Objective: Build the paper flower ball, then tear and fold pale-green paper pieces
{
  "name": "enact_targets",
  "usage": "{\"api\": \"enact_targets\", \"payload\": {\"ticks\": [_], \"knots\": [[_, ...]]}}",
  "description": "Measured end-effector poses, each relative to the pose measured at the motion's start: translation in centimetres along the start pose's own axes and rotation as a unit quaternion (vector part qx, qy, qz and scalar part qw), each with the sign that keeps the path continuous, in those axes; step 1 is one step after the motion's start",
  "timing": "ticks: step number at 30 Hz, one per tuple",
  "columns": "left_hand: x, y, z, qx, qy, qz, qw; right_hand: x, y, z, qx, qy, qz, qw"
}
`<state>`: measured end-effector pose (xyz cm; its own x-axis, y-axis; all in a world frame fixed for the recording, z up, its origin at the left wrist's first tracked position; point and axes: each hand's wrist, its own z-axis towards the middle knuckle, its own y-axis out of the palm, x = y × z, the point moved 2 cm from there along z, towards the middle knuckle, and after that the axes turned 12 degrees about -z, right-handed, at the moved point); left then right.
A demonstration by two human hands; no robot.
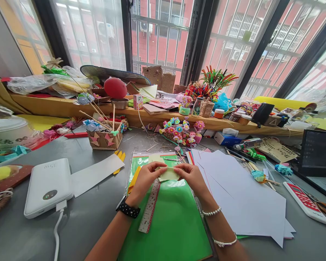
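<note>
Both my hands meet over a green sheet on the grey table. My left hand and my right hand pinch a small pale yellow piece of paper between their fingertips, each gripping one side. A metal ruler lies on the green sheet just under my left wrist. Small scissors rest beyond my fingers. I wear a black dotted band on the left wrist and bead bracelets on the right arm.
A stack of white paper lies to the right. A white power bank with its cable sits at left. A box with sticks, paper flowers, a red calculator and a cluttered wooden ledge surround the work area.
</note>
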<state>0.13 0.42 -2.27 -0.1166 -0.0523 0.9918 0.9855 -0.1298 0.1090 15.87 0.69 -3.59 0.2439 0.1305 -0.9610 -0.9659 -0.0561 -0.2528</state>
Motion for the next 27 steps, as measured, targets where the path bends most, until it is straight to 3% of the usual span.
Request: {"api": "enact_targets", "payload": {"ticks": [15, 27], "knots": [[-0.02, -0.01, -0.03, -0.015, -0.023, 0.009, 1.000, 0.02, 0.01, -0.05, 0.008, 0.006, -0.007, 1.000], [-0.74, -0.26, 0.28, 0.027, 0.012, 0.003, 1.000, 0.02, 0.20, -0.06, 0.028, -0.009, -0.025, 0.999]]}}
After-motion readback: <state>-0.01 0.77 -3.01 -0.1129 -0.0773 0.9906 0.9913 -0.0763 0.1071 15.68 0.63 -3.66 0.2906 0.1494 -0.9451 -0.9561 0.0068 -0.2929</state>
